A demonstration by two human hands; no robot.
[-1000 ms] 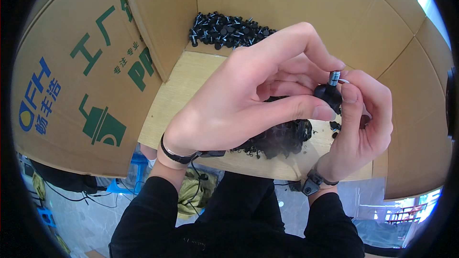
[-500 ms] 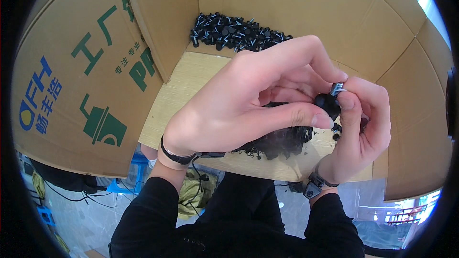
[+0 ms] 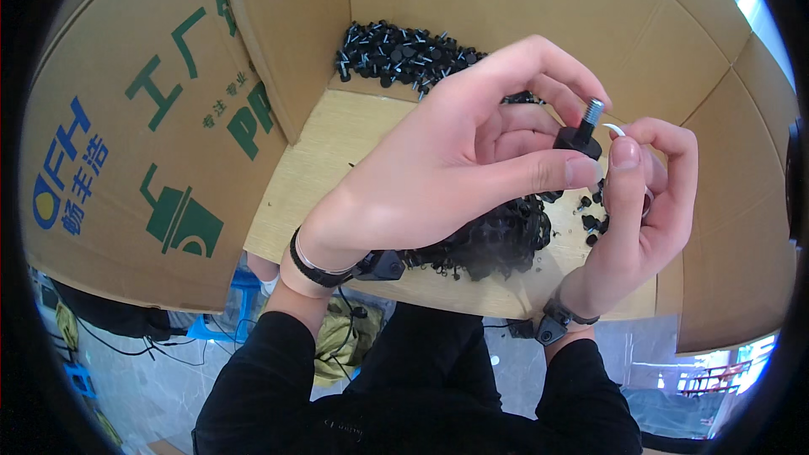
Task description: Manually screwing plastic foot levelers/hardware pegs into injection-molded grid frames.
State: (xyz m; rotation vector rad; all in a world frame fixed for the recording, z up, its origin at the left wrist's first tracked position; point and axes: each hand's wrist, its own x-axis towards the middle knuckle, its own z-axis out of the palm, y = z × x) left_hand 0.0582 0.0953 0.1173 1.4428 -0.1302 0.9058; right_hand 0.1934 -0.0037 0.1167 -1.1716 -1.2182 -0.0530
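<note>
Black knob (image 3: 576,144) pinched in my left hand (image 3: 438,156); right hand (image 3: 636,219) pinches a white sliver (image 3: 614,129) beside its thread (image 3: 594,109). Thread work, I judge; next touch needs steadiness.

The person is wearing a long-sleeved black top (image 3: 404,425), with small, faint pale lettering (image 3: 344,429) marking the chest, and black trousers (image 3: 421,354). Behind the left hand (image 3: 447,160), a black wristband (image 3: 308,272) is circling the wrist, and a boxy black device (image 3: 381,265) is sitting beside it; a thin black cable (image 3: 343,329) is hanging below. Behind the right hand (image 3: 636,202), a dark strap (image 3: 583,321) is carrying a boxy black camera module (image 3: 554,321), its round lens (image 3: 548,338) showing.
</note>
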